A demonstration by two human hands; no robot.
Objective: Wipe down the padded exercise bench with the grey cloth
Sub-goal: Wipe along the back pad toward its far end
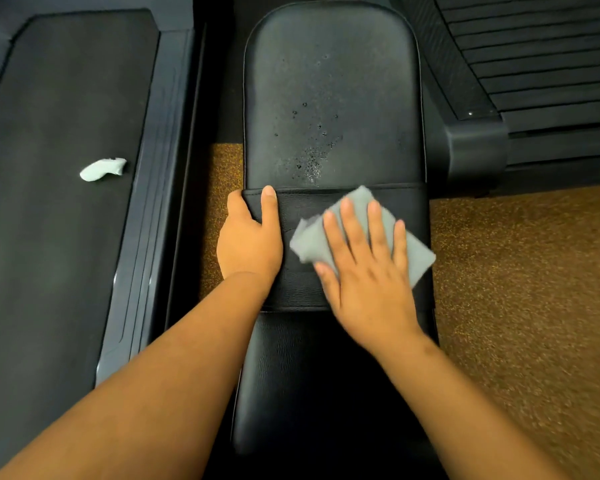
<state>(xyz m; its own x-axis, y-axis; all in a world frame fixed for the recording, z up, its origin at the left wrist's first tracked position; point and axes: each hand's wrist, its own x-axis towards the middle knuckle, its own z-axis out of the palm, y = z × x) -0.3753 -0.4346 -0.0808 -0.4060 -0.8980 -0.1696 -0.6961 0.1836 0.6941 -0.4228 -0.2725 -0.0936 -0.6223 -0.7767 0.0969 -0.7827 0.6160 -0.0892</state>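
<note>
The right hand (368, 271) lies flat with straight fingers, pressing the grey cloth (364, 233) on the middle pad of the black exercise bench (329, 81). The left hand (250, 237) has its grip wrapped round the pad's edge at nine o'clock. Wiping is under way. Water drops (312, 147) sit at twelve o'clock, so the cloth probably needs pushing there next.

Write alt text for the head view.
The right hand presses a grey cloth flat on a black padded bench while the left hand grips its left edge. Droplets bead on the pad ahead.
</note>
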